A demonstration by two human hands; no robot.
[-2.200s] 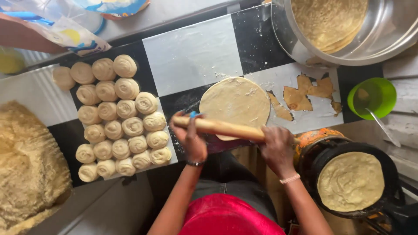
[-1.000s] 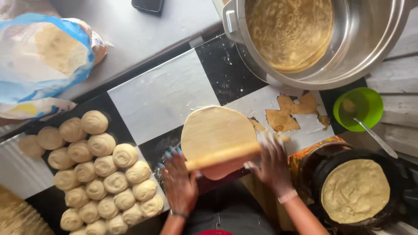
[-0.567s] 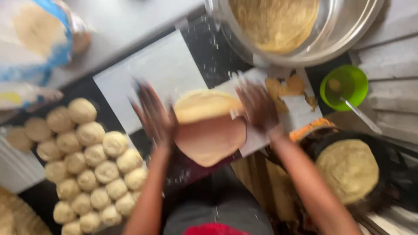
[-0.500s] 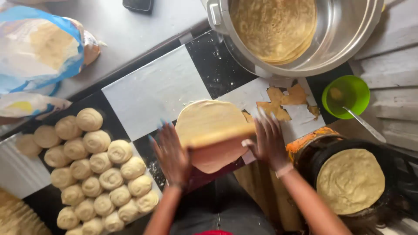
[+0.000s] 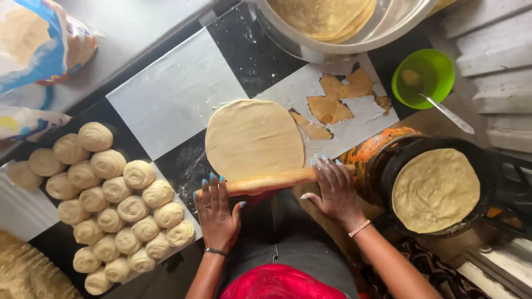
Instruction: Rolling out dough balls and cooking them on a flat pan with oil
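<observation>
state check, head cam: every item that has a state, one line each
left hand: flat, palm down on rolling pin end
right hand: flat on the pin's other end
rolling pin: lying at the near edge of the dough disc
dough disc: rolled flat, round
dough balls: coiled, unrolled, packed in rows
pan: holds one flatbread
green bowl: spoon resting in it
steel pot: open, flatbreads stacked inside

Wooden rolling pin (image 5: 271, 181) lies across near edge of flat dough round (image 5: 254, 138) (pale, thin).
</observation>
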